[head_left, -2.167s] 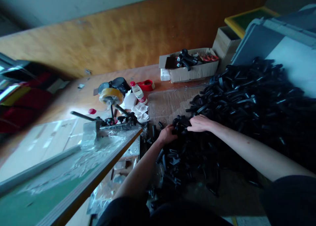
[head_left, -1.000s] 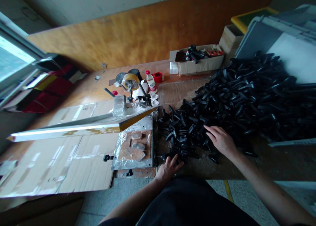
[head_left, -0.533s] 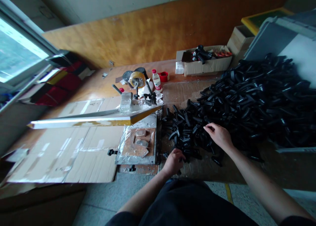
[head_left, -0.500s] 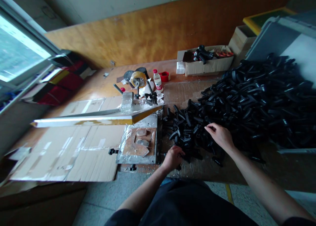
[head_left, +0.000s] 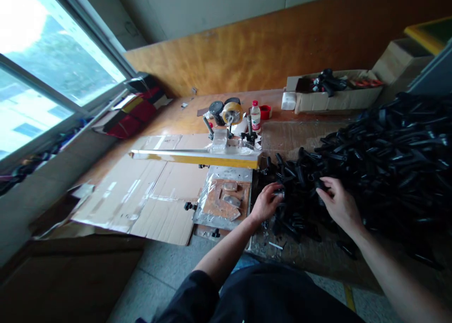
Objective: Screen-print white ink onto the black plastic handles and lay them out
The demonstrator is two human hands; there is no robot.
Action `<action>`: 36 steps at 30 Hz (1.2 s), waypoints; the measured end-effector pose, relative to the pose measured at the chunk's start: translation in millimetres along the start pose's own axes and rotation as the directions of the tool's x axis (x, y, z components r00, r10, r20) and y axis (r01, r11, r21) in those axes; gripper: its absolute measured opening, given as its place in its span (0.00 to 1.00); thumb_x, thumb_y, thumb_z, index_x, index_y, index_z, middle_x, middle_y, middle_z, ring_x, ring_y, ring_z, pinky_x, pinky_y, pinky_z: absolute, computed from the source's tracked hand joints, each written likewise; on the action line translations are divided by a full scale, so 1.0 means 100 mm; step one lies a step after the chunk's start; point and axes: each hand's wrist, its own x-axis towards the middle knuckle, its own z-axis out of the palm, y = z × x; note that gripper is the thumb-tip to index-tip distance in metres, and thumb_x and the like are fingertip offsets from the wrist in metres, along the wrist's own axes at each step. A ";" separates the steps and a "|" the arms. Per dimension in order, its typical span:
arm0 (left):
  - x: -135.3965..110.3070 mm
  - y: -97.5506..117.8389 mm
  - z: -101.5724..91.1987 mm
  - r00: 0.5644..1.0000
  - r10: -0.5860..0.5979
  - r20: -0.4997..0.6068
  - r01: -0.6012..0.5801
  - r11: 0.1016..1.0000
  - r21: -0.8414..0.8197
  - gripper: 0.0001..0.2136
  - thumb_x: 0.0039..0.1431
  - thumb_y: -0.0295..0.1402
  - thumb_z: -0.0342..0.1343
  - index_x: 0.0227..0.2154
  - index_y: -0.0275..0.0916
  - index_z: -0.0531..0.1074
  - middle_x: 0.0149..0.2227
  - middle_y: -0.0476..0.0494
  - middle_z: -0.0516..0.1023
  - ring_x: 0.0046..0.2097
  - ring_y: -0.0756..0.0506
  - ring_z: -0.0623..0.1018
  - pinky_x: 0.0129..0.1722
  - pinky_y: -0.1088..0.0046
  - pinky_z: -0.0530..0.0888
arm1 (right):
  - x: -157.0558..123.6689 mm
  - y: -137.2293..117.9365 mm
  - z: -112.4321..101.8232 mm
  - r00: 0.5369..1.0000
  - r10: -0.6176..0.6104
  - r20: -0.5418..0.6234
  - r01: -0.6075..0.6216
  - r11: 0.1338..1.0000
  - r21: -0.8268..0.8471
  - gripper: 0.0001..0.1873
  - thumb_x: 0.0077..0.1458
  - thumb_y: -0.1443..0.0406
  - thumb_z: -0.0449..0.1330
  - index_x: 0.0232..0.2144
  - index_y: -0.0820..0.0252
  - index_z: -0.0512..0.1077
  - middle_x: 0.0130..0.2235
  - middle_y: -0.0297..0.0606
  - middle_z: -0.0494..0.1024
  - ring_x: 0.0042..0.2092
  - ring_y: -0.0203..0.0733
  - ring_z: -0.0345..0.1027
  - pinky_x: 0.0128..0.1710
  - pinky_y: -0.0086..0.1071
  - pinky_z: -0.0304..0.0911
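Both hands have shifted since the earlier frame: the left hand [head_left: 265, 203] has moved up from the lower edge of the spill of curved black plastic parts [head_left: 294, 191] to its near side, and the right hand [head_left: 341, 207] has dropped further into them. The left grip is half closed, fingers curled over the parts, though whether it has hold of one is hard to tell. The right grip is loosely curved, its fingertips [head_left: 323, 184] pressing among the pieces, and it too may or may not be holding anything.

The spill lies just right of the metal plate [head_left: 229, 222], running into the much larger black heap [head_left: 395, 163] further right, so the parts under the hands sit between plate and heap. This loose spread probably keeps a few pieces apart from the mass and within easy reach of both hands. Clear plastic film [head_left: 294, 134] lies beyond the spill, apparently protecting the worktop [head_left: 278, 99].

An orange pad [head_left: 217, 203] lies on the plate under plastic wrap, with a yellow-edged bar [head_left: 194, 156] just beyond it and a cardboard sheet [head_left: 158, 196] to its left. Further past the plate stand a roll of packing tape [head_left: 232, 113] and a plastic bottle [head_left: 255, 117]. Furthest off, up and right of the plate, is a cardboard carton [head_left: 334, 97] holding more black parts.
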 end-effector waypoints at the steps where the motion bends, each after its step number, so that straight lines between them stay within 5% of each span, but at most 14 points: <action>1: -0.07 -0.04 -0.07 1.000 -0.001 -0.004 0.001 1.000 -0.027 0.15 0.61 0.38 0.53 0.50 0.41 0.71 0.59 0.39 0.67 0.57 0.44 0.71 0.51 0.68 0.75 | -0.03 -0.12 0.10 0.999 -0.028 0.023 0.028 1.000 0.005 0.22 0.58 0.56 0.53 0.52 0.55 0.66 0.47 0.46 0.76 0.40 0.49 0.74 0.39 0.41 0.70; 5: -0.35 -0.20 -0.56 1.000 -0.015 -0.021 0.015 1.000 -0.021 0.11 0.62 0.37 0.52 0.44 0.42 0.75 0.56 0.40 0.70 0.54 0.45 0.74 0.51 0.67 0.76 | -0.16 -0.67 0.68 0.964 -0.215 0.157 0.216 0.976 0.009 0.19 0.61 0.61 0.51 0.53 0.52 0.69 0.50 0.41 0.76 0.48 0.47 0.72 0.49 0.41 0.68; 13: -0.76 -0.71 -2.28 0.982 -0.150 -0.114 0.158 0.985 0.063 0.11 0.60 0.39 0.52 0.37 0.39 0.76 0.43 0.43 0.79 0.46 0.47 0.78 0.42 0.73 0.77 | -0.25 -1.67 2.18 0.799 -0.445 0.405 0.519 0.850 -0.088 0.19 0.63 0.69 0.49 0.49 0.52 0.75 0.44 0.39 0.77 0.46 0.42 0.69 0.48 0.34 0.66; 18: -0.71 -0.96 -2.99 0.956 -0.221 -0.195 0.227 0.974 0.007 0.13 0.58 0.42 0.54 0.38 0.38 0.76 0.38 0.44 0.80 0.41 0.47 0.78 0.40 0.72 0.77 | -0.28 -1.80 2.40 0.766 -0.418 0.488 0.576 0.784 -0.234 0.20 0.62 0.71 0.50 0.49 0.52 0.76 0.41 0.42 0.76 0.45 0.45 0.66 0.46 0.37 0.66; 21: -0.52 -0.81 -3.21 0.949 -0.166 -0.267 0.150 0.985 -0.080 0.15 0.57 0.45 0.56 0.38 0.38 0.75 0.39 0.43 0.79 0.41 0.47 0.78 0.38 0.73 0.77 | -0.26 -1.84 2.35 0.788 -0.389 0.477 0.553 0.788 -0.272 0.18 0.62 0.67 0.52 0.50 0.52 0.75 0.44 0.43 0.76 0.47 0.46 0.66 0.48 0.39 0.65; 25: -0.14 -0.25 -3.30 0.912 -0.074 -0.404 -0.051 0.956 -0.290 0.19 0.58 0.48 0.54 0.43 0.39 0.73 0.33 0.45 0.77 0.31 0.52 0.76 0.30 0.77 0.75 | -0.19 -1.93 2.47 0.748 -0.456 0.482 0.598 0.778 -0.193 0.28 0.61 0.60 0.56 0.62 0.61 0.62 0.63 0.48 0.63 0.63 0.51 0.54 0.61 0.47 0.54; 28: 0.06 0.18 -3.22 0.911 -0.036 -0.410 -0.121 0.929 -0.351 0.22 0.61 0.51 0.49 0.44 0.38 0.74 0.23 0.50 0.71 0.22 0.54 0.69 0.23 0.80 0.70 | -0.25 -1.95 2.61 0.634 -0.511 0.581 0.672 0.736 -0.086 0.36 0.58 0.55 0.59 0.64 0.65 0.57 0.66 0.50 0.56 0.67 0.54 0.46 0.65 0.54 0.44; 31: 0.06 0.36 -3.09 0.921 -0.020 -0.390 -0.112 0.943 -0.312 0.24 0.61 0.52 0.47 0.41 0.37 0.76 0.20 0.50 0.69 0.21 0.53 0.68 0.22 0.79 0.68 | -0.38 -1.87 2.52 0.479 -0.588 0.651 0.716 0.691 0.097 0.27 0.58 0.55 0.60 0.57 0.61 0.68 0.60 0.46 0.68 0.63 0.49 0.58 0.64 0.50 0.49; 32: 0.01 0.36 -3.06 0.922 -0.024 -0.387 -0.106 0.944 -0.311 0.24 0.61 0.53 0.47 0.41 0.37 0.76 0.22 0.49 0.71 0.23 0.52 0.69 0.23 0.79 0.69 | -0.41 -1.81 2.42 0.477 -0.609 0.633 0.712 0.690 0.127 0.22 0.60 0.57 0.58 0.53 0.58 0.72 0.56 0.42 0.73 0.60 0.45 0.63 0.62 0.45 0.54; 33: -0.06 0.34 -3.03 0.924 -0.038 -0.379 -0.095 0.941 -0.326 0.25 0.60 0.54 0.47 0.40 0.37 0.76 0.24 0.48 0.73 0.25 0.52 0.71 0.24 0.78 0.69 | -0.40 -1.74 2.28 0.536 -0.609 0.584 0.695 0.711 0.104 0.16 0.61 0.59 0.57 0.49 0.56 0.75 0.51 0.38 0.77 0.55 0.41 0.69 0.59 0.40 0.61; 36: -0.34 0.16 -2.97 0.946 -0.142 -0.292 0.017 0.919 -0.393 0.26 0.60 0.55 0.48 0.38 0.36 0.77 0.29 0.47 0.75 0.27 0.53 0.71 0.26 0.79 0.67 | -0.20 -1.46 1.77 0.839 -0.462 0.287 0.516 0.844 -0.150 0.14 0.62 0.65 0.52 0.37 0.60 0.78 0.35 0.33 0.82 0.36 0.36 0.76 0.37 0.30 0.73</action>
